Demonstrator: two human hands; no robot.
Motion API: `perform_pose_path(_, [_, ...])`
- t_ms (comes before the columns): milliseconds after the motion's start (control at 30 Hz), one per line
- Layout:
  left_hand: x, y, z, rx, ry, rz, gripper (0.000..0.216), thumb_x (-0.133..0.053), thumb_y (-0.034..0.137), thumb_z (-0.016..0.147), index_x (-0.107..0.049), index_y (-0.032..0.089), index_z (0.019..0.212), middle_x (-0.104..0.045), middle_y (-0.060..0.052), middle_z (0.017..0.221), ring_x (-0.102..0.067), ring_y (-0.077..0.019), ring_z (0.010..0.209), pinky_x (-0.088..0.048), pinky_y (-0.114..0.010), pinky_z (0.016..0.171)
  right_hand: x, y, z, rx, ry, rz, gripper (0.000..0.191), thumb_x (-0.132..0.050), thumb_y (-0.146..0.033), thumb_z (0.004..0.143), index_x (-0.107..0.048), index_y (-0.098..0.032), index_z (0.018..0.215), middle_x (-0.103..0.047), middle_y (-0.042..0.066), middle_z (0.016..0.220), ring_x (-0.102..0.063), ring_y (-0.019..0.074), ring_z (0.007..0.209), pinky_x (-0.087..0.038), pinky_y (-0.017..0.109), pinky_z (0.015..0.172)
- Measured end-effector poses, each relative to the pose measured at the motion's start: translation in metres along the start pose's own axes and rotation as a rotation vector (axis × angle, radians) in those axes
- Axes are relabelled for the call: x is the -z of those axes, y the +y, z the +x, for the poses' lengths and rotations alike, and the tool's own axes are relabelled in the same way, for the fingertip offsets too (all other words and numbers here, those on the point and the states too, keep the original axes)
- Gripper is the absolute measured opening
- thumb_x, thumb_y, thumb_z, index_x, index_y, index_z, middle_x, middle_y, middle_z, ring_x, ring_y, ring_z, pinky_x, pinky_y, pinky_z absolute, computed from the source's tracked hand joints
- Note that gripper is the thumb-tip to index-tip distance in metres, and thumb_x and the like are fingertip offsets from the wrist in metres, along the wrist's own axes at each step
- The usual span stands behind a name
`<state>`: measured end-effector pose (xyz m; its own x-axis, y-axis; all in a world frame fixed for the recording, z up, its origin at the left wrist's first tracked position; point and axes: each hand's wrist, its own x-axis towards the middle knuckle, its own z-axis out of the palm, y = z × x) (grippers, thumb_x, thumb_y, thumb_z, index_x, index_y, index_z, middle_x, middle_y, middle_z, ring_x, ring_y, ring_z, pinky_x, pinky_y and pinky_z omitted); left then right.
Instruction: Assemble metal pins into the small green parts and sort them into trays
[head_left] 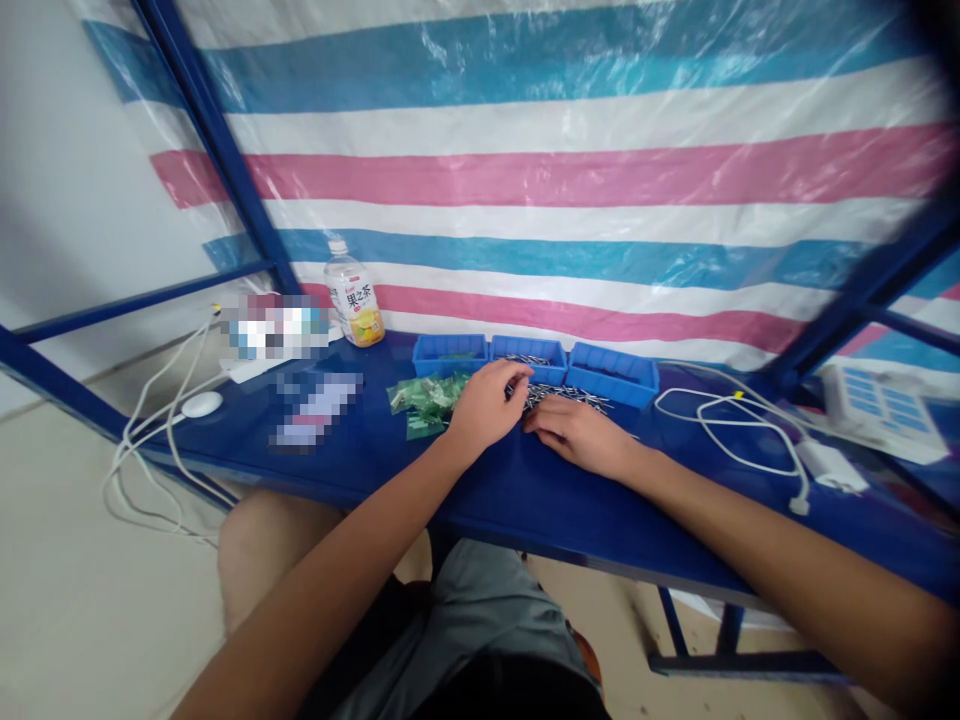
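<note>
A loose heap of thin, silvery, screw-like metal pieces (574, 398) lies on the blue tabletop (450, 485). My left hand (489, 402) is at the heap's left side, its fingers bent down and drawn together. Close by on the right, my right hand (581, 436) rests low at the near edge of the heap with curled fingers. Whatever either hand pinches is too small or hidden to make out. Just left of my left hand are crumpled green plastic bags (427, 402). Behind the heap stands a blue bin (529, 372) with similar metal pieces in it.
Two more blue bins, a left one (450, 360) and a right one (611, 385), flank the middle bin. A drink bottle (356, 300) stands at the back left. White cables (720, 425) and a power adapter (829, 465) lie right, beside a white device (885, 410). Blue posts (225, 150) frame the table.
</note>
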<state>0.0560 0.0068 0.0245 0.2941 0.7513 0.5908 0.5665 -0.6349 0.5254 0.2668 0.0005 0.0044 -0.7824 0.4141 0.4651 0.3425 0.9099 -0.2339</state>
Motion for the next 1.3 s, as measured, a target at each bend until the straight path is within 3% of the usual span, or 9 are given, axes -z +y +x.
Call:
perform_pose_path(300, [0.0, 0.0, 0.0, -0.005, -0.026, 0.001, 0.024, -0.055, 0.023, 0.1, -0.074, 0.021, 0.114, -0.076, -0.007, 0.113, -0.071, -0.0232, 0.102, -0.058, -0.035, 0.089, 0.003, -0.003, 0.002, -0.012, 0.058, -0.025, 0.03, -0.053, -0.009, 0.099, -0.073, -0.025, 0.113, -0.074, 0.009, 0.103, -0.066, 0.0276, 0.103, -0.056, 0.046, 0.092])
perform_pose_path(467, [0.0, -0.001, -0.001, 0.018, -0.08, 0.016, 0.029, -0.054, 0.026, 0.101, -0.076, 0.023, 0.119, -0.077, -0.002, 0.083, -0.07, -0.0203, 0.075, -0.057, -0.034, 0.081, 0.006, -0.004, 0.002, -0.051, 0.139, -0.055, 0.029, -0.053, -0.011, 0.1, -0.072, -0.026, 0.117, -0.074, 0.01, 0.109, -0.066, 0.0283, 0.104, -0.056, 0.049, 0.094])
perform_pose_path(633, [-0.001, -0.002, -0.002, 0.002, -0.103, 0.027, 0.034, -0.053, 0.024, 0.1, -0.075, 0.024, 0.126, -0.08, -0.004, 0.1, -0.072, -0.0204, 0.078, -0.058, -0.034, 0.081, 0.007, -0.006, 0.001, -0.075, 0.195, -0.054, 0.029, -0.052, -0.011, 0.1, -0.071, -0.025, 0.117, -0.073, 0.01, 0.111, -0.066, 0.0285, 0.107, -0.056, 0.049, 0.095])
perform_pose_path(800, [-0.001, -0.001, -0.001, -0.015, -0.079, 0.006, 0.033, -0.053, 0.019, 0.098, -0.077, 0.023, 0.121, -0.08, -0.005, 0.111, -0.074, -0.0225, 0.095, -0.057, -0.035, 0.09, 0.008, -0.007, 0.001, -0.087, 0.213, -0.055, 0.03, -0.052, -0.01, 0.099, -0.071, -0.026, 0.115, -0.072, 0.01, 0.114, -0.065, 0.0286, 0.108, -0.056, 0.049, 0.096])
perform_pose_path(1000, [0.001, 0.002, -0.003, 0.028, -0.141, -0.02, 0.036, -0.054, 0.018, 0.096, -0.075, 0.024, 0.125, -0.08, -0.001, 0.088, -0.067, -0.0176, 0.066, -0.053, -0.03, 0.072, 0.008, -0.008, 0.001, -0.081, 0.264, -0.045, 0.028, -0.052, -0.011, 0.099, -0.07, -0.026, 0.114, -0.072, 0.01, 0.114, -0.065, 0.0278, 0.107, -0.056, 0.048, 0.095])
perform_pose_path(1200, [0.004, 0.007, -0.002, -0.021, -0.203, -0.061, 0.03, -0.052, 0.011, 0.093, -0.078, 0.019, 0.103, -0.079, -0.001, 0.088, -0.067, -0.0145, 0.07, -0.051, -0.025, 0.072, 0.008, -0.01, 0.001, -0.077, 0.32, -0.061, 0.027, -0.052, -0.01, 0.099, -0.067, -0.026, 0.115, -0.068, 0.011, 0.115, -0.066, 0.0262, 0.107, -0.058, 0.045, 0.092])
perform_pose_path(1300, [0.004, 0.008, -0.001, -0.004, -0.156, -0.093, 0.028, -0.055, 0.013, 0.094, -0.078, 0.018, 0.109, -0.081, -0.003, 0.104, -0.072, -0.0165, 0.083, -0.054, -0.026, 0.08, 0.01, -0.013, 0.002, -0.078, 0.338, -0.07, 0.025, -0.053, -0.01, 0.1, -0.065, -0.025, 0.115, -0.066, 0.011, 0.115, -0.066, 0.026, 0.108, -0.058, 0.044, 0.092])
